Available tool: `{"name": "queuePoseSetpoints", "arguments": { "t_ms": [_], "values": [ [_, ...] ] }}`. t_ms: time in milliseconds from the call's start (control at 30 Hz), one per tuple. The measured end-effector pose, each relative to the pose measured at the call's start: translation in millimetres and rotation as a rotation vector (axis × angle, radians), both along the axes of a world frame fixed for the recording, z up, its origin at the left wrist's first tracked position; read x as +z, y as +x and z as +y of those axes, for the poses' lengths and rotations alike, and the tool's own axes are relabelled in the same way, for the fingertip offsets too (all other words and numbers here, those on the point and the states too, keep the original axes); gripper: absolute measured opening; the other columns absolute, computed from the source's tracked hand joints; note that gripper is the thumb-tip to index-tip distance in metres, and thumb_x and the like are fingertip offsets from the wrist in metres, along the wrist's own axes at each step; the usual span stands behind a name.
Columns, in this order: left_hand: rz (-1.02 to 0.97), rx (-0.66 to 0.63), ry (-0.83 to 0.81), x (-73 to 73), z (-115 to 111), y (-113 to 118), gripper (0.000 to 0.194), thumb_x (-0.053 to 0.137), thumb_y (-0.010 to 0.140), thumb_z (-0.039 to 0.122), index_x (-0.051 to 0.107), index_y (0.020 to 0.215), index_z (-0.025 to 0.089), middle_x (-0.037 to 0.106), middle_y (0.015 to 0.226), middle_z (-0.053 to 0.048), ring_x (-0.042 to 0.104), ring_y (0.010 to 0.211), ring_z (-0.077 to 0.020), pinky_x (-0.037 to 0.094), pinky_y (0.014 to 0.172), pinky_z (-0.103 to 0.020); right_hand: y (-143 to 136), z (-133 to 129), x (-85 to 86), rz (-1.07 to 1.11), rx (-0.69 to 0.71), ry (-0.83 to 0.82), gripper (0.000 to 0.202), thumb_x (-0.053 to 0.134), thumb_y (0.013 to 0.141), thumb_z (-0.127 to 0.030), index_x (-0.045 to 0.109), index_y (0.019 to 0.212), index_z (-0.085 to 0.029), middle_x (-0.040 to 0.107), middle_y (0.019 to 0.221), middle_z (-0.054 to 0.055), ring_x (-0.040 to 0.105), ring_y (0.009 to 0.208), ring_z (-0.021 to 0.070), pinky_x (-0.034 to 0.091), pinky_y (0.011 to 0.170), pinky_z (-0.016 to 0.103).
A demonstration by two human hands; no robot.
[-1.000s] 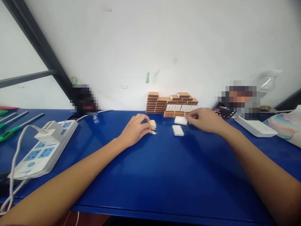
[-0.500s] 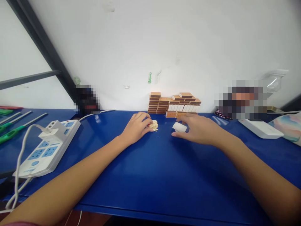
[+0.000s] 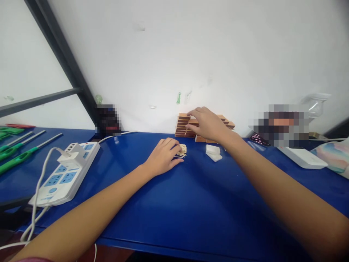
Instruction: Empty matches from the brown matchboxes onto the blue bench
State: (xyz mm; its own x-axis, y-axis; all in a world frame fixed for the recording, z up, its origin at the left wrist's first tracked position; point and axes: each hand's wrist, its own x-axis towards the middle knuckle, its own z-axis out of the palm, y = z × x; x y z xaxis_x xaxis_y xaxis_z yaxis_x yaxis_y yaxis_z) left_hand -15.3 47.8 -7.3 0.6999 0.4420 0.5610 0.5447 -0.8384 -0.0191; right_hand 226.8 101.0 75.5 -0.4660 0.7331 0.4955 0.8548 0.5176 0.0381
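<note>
My left hand [image 3: 164, 155] rests on the blue table [image 3: 174, 203], its fingers curled over a small pile of matchsticks [image 3: 183, 150]. My right hand [image 3: 207, 123] reaches to the back of the table and touches the top of a stack of brown matchboxes [image 3: 183, 127] against the wall. Whether it grips a box cannot be made out. Two white inner trays [image 3: 213, 152] lie one on the other just right of the matchsticks, below my right wrist.
A white power strip [image 3: 65, 174] with a plugged-in adapter and cable lies at the left. Green-handled tools [image 3: 16, 153] lie at the far left. A white flat box [image 3: 302, 158], a dark phone [image 3: 259, 138] and a colourful bag [image 3: 336, 154] are at the right.
My right hand let go of the white tray, now stacked on the other, and moved back to the matchbox stack. My left hand stayed on the matchsticks.
</note>
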Motion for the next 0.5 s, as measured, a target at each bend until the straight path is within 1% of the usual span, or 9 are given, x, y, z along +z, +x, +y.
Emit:
{"name": "queuePoseSetpoints", "arguments": {
  "t_ms": [67, 133, 233, 300, 400, 467, 500],
  "values": [
    [0.008, -0.005, 0.005, 1.2, -0.1, -1.0, 0.026, 0.068, 0.1, 0.041, 0.063, 0.109, 0.017, 0.066, 0.121, -0.011, 0.059, 0.115, -0.0276, 0.046, 0.092, -0.041, -13.4, 19.5, 2.6, -0.02, -0.02, -0.032, 0.038, 0.064, 0.096, -0.037, 0.068, 0.126, -0.015, 0.066, 0.125, 0.019, 0.056, 0.119, 0.0357, 0.048, 0.096, 0.047],
    [0.013, -0.001, 0.012, 2.7, 0.7, -2.7, 0.025, 0.067, 0.101, 0.04, 0.063, 0.109, 0.017, 0.067, 0.12, -0.011, 0.06, 0.114, -0.0275, 0.046, 0.092, -0.041, -19.2, 33.9, 2.0, -0.043, -0.055, -0.052, 0.034, 0.065, 0.095, -0.037, 0.069, 0.122, -0.015, 0.065, 0.12, 0.019, 0.056, 0.115, 0.0353, 0.048, 0.093, 0.046],
    [0.031, 0.007, 0.024, 4.1, 2.0, -4.4, 0.024, 0.066, 0.101, 0.039, 0.064, 0.108, 0.016, 0.068, 0.118, -0.012, 0.06, 0.112, -0.0276, 0.046, 0.09, -0.041, -17.3, 47.7, -1.5, -0.06, -0.086, -0.024, 0.028, 0.067, 0.093, -0.035, 0.071, 0.114, -0.016, 0.065, 0.114, 0.018, 0.056, 0.11, 0.0355, 0.048, 0.09, 0.046],
    [0.043, 0.004, 0.027, 4.2, 2.2, -4.4, 0.023, 0.066, 0.102, 0.038, 0.064, 0.107, 0.016, 0.068, 0.117, -0.012, 0.061, 0.112, -0.0276, 0.047, 0.09, -0.041, -13.5, 54.2, -2.9, -0.057, -0.094, -0.024, 0.029, 0.07, 0.091, -0.036, 0.072, 0.111, -0.015, 0.065, 0.113, 0.018, 0.056, 0.11, 0.0363, 0.048, 0.09, 0.046],
    [0.051, -0.005, 0.032, 4.2, 1.6, -3.6, 0.022, 0.065, 0.102, 0.037, 0.064, 0.107, 0.015, 0.069, 0.118, -0.012, 0.061, 0.113, -0.0278, 0.047, 0.09, -0.041, -9.1, 58.2, -0.9, -0.02, -0.081, -0.038, 0.035, 0.075, 0.088, -0.043, 0.072, 0.109, -0.015, 0.065, 0.114, 0.018, 0.055, 0.111, 0.0368, 0.047, 0.092, 0.046],
    [0.025, 0.008, 0.031, 5.1, 1.3, -3.1, 0.023, 0.064, 0.103, 0.038, 0.064, 0.111, 0.016, 0.07, 0.117, -0.012, 0.062, 0.112, -0.0279, 0.047, 0.091, -0.041, -6.8, 50.9, 1.9, 0.027, -0.058, -0.008, 0.038, 0.077, 0.087, -0.046, 0.071, 0.11, -0.016, 0.064, 0.114, 0.018, 0.054, 0.112, 0.0367, 0.047, 0.092, 0.046],
    [-0.006, 0.029, 0.028, 5.8, 1.1, -2.9, 0.024, 0.063, 0.103, 0.038, 0.064, 0.113, 0.016, 0.07, 0.116, -0.011, 0.062, 0.111, -0.0277, 0.048, 0.091, -0.041, -5.6, 42.8, 2.8, 0.045, -0.04, 0.01, 0.039, 0.077, 0.087, -0.046, 0.07, 0.112, -0.017, 0.064, 0.115, 0.017, 0.054, 0.112, 0.0363, 0.047, 0.093, 0.046]
  ]
}}
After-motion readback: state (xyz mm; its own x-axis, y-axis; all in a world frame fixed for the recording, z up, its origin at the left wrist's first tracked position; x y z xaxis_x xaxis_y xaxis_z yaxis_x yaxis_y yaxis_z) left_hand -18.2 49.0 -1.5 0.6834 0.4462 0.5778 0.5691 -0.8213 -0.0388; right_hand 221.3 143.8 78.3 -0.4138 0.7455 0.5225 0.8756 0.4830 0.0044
